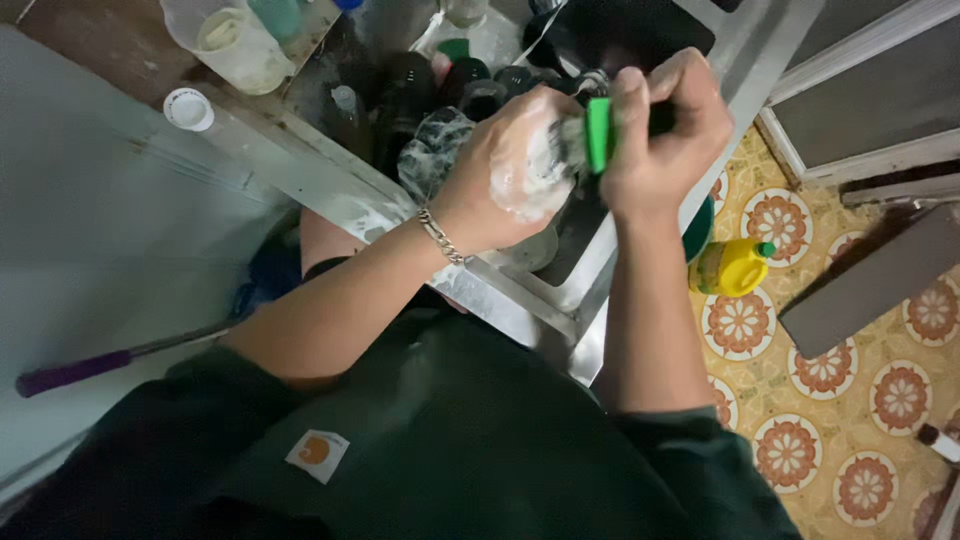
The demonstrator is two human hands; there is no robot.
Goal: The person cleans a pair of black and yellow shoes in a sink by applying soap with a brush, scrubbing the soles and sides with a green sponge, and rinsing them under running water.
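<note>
At the far left of the frame a purple-handled tool lies low on the pale surface, well apart from the hands. Up in the upper left stands a cloudy plastic jug, and just below it lies a small white cap on the edge of the steel sink. Dark bottles and jars crowd the sink's basin toward the top centre.

In the middle of the frame the left hand, covered in suds and with a chain bracelet at the wrist, is curled round a soapy clear glass; the fingers wrap it, though foam hides just where they press. Just to its right the right hand is closed tight on a green scrubbing sponge, which touches the lathered left hand over the sink.

Lower right of the hands, a yellow bottle with a green cap stands on the patterned floor tiles beside the sink.
</note>
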